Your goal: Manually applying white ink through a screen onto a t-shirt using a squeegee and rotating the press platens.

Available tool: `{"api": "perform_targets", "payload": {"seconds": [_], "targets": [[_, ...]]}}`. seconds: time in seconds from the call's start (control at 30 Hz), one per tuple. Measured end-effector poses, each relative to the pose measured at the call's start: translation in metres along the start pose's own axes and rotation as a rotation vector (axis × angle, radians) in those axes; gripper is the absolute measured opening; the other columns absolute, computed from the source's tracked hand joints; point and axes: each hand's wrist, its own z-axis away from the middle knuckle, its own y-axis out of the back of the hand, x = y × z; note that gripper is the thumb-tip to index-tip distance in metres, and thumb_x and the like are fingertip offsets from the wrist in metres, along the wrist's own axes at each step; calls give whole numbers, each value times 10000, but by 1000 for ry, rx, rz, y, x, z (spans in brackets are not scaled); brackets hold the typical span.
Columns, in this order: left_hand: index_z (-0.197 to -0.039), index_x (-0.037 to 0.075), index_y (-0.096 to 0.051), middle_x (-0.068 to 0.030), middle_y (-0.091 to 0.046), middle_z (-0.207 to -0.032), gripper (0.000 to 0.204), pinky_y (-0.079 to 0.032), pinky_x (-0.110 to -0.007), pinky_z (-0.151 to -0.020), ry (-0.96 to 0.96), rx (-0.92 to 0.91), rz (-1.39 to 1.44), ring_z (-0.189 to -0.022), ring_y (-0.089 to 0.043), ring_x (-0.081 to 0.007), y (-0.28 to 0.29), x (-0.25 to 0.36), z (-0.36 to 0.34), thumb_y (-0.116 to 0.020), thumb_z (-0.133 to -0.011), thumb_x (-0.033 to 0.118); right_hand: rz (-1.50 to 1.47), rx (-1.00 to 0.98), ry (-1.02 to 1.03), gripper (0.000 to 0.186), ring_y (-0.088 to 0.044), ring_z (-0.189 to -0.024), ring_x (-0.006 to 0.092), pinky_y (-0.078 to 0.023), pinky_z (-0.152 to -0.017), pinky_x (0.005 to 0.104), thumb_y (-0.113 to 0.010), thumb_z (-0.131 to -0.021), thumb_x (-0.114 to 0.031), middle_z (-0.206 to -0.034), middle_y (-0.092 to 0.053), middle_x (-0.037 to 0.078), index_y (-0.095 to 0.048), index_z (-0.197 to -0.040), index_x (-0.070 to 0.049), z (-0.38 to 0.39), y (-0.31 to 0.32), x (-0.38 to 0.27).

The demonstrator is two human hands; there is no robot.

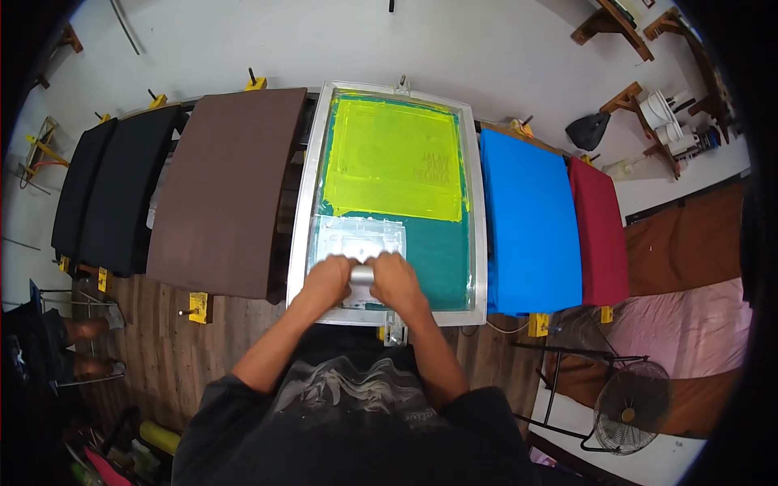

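My left hand [331,277] and my right hand [391,279] are closed on either end of a silver squeegee [361,274] near the lower left of a framed printing screen [478,243]. The screen has a teal mesh [438,267] with a large lime-yellow patch [393,146] across its upper half, bearing faint lettering. Beneath and just above the squeegee is a pale, whitish smeared rectangle [361,233], partly hidden by my hands.
Boards with black [130,194], brown [219,186], blue [531,219] and red fabric [600,235] flank the screen. A fan [648,397] stands lower right. Another person's legs [89,332] show at left. Wall shelves [616,32] hang upper right.
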Motion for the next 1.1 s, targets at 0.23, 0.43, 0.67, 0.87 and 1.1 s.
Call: {"api": "perform_targets", "payload": {"seconds": [0.23, 0.43, 0.67, 0.87, 1.1], "targets": [[-1047, 21, -679, -225, -657, -902, 350, -532, -440, -752, -104, 224, 74, -826, -650, -384, -17, -11, -26, -577, -722, -60, 51, 151, -24, 307, -578, -912, 361, -509, -813, 435, -647, -679, 6, -932, -620, 167, -673, -974, -77, -21, -14, 20], [-1057, 15, -656, -209, -654, -893, 347, -531, -463, -735, -46, 5, 65, -823, -645, -391, -23, 7, 45, -594, -716, -13, -119, 21, -49, 403, -550, -942, 371, -466, -850, 443, -621, -617, 48, -966, -623, 171, -680, -1007, -32, 48, -30, -8], [-859, 29, -697, -225, -674, -823, 158, -547, -457, -731, -1, 59, 24, -791, -673, -382, 6, -15, -37, -591, -744, 10, 31, 55, -32, 325, -632, -855, 399, -519, -779, 470, -645, -667, -19, -891, -653, 214, -698, -983, -76, -36, 3, 10], [-1094, 46, -668, -215, -656, -928, 422, -517, -446, -793, -87, 94, 128, -890, -634, -391, -18, -23, -11, -572, -698, -64, 43, 114, 17, 433, -554, -906, 368, -483, -811, 444, -668, -623, 6, -944, -599, 167, -656, -1048, -75, -11, -35, 20], [-950, 31, -687, -211, -665, -859, 293, -539, -455, -753, 36, -231, 50, -843, -657, -384, -3, 6, 20, -638, -669, -37, -89, -142, -47, 404, -591, -918, 396, -483, -832, 466, -642, -629, 13, -930, -637, 212, -695, -1023, -59, 26, -14, -2]]}}
